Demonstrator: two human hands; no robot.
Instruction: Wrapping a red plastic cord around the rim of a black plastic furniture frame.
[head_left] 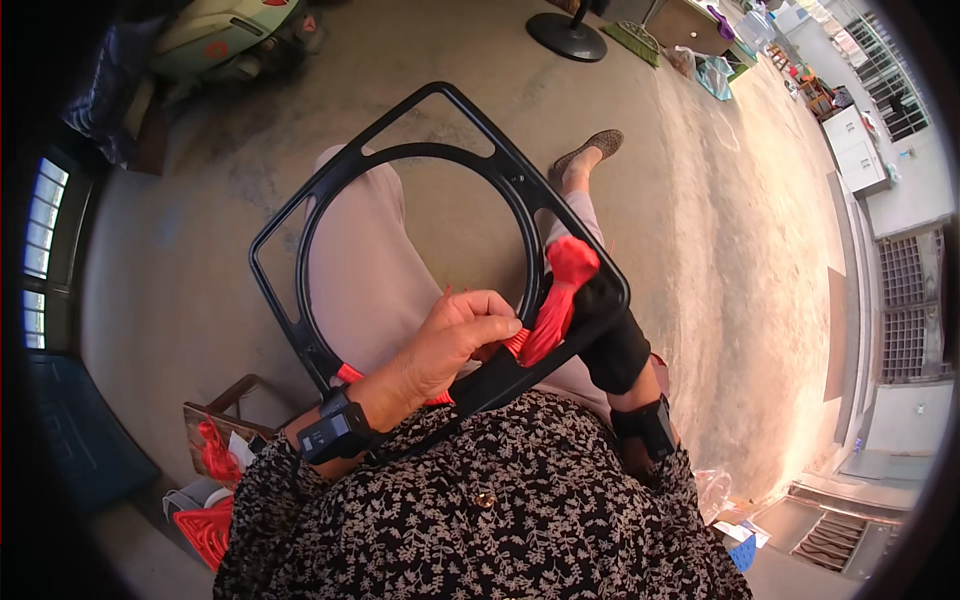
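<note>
A black frame (520, 170), roughly square with a large round opening, lies tilted across my lap. Red cord (518, 342) is wrapped around the lower part of its ring. My left hand (462, 330) is closed, with thumb and forefinger pinching the red cord at the ring's lower right. A bundle of red cord (552, 320) with a rounded upper end lies over the frame's right side. Against that side is my right hand (612, 345), in a black glove; its fingers are hidden by the frame and bundle. Dark devices are strapped to both wrists.
At my left stand a wooden stool (225, 408) with red cord on it and a red plastic basket (205, 530). A scooter (225, 35) is at the far left. A round black stand base (566, 37) and a green broom (634, 42) are ahead.
</note>
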